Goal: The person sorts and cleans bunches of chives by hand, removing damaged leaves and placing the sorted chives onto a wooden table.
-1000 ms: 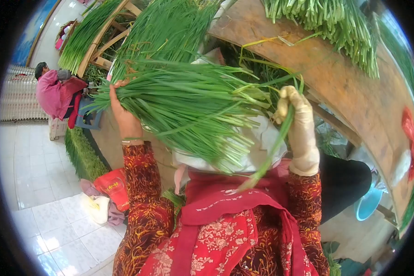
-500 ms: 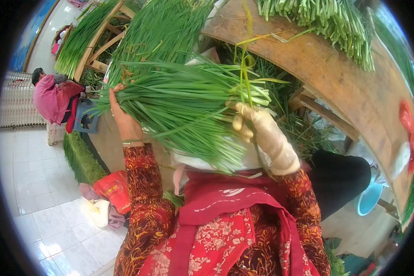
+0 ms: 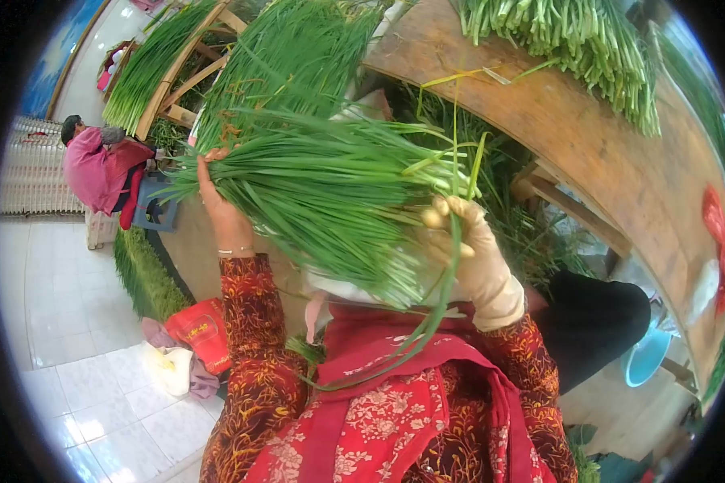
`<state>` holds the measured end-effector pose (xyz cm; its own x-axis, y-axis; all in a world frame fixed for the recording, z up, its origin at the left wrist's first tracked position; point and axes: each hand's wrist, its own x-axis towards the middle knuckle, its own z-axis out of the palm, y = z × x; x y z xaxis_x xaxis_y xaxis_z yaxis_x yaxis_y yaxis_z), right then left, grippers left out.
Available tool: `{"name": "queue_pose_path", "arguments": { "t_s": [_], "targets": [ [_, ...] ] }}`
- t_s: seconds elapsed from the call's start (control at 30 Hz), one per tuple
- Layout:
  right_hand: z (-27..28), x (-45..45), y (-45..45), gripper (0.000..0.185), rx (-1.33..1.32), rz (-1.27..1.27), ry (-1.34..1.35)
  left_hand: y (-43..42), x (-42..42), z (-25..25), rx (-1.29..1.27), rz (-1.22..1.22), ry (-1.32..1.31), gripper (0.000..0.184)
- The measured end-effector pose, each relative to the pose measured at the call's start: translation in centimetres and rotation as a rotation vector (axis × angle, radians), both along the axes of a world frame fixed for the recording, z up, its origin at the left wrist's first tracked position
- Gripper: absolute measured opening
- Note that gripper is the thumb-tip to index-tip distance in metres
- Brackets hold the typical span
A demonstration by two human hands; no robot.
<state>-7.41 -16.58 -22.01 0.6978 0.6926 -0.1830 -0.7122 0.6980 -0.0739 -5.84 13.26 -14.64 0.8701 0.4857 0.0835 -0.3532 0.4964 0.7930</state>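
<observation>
Across my lap lies a big bunch of green chives (image 3: 322, 189), leaf tips at the left and pale stem ends at the right. My bare left hand (image 3: 227, 213) is closed around the leafy end. A pale glove covers my right hand (image 3: 483, 262), just beside the stem ends. Its fingers pinch a long loose chive leaf (image 3: 441, 302), which curves down over my red apron (image 3: 379, 410). Thin yellowish blades (image 3: 456, 145) also stick up above the glove. Whether the glove touches the bunch itself, I cannot tell.
A wooden board (image 3: 491, 84) carries more chives (image 3: 572, 52) at the upper right. Another chive pile (image 3: 290, 64) lies ahead. A person in pink (image 3: 97, 165) sits at the left by a blue stool (image 3: 155, 205). A red bag (image 3: 201, 330) and a blue basin (image 3: 646, 354) flank me.
My right hand has drawn slightly right, away from the stems. A long leaf now trails from it over the apron. The yellowish blades above it have shifted right; my left hand stays put.
</observation>
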Motion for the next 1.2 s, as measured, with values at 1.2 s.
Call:
{"name": "queue_pose_path", "arguments": {
  "t_s": [1.2],
  "targets": [
    [4.5,2.9,0.5,0.036,-1.699,0.204,-1.282,-1.5,-1.2,-0.3,0.773,0.188,0.203,0.024]
  ]
}}
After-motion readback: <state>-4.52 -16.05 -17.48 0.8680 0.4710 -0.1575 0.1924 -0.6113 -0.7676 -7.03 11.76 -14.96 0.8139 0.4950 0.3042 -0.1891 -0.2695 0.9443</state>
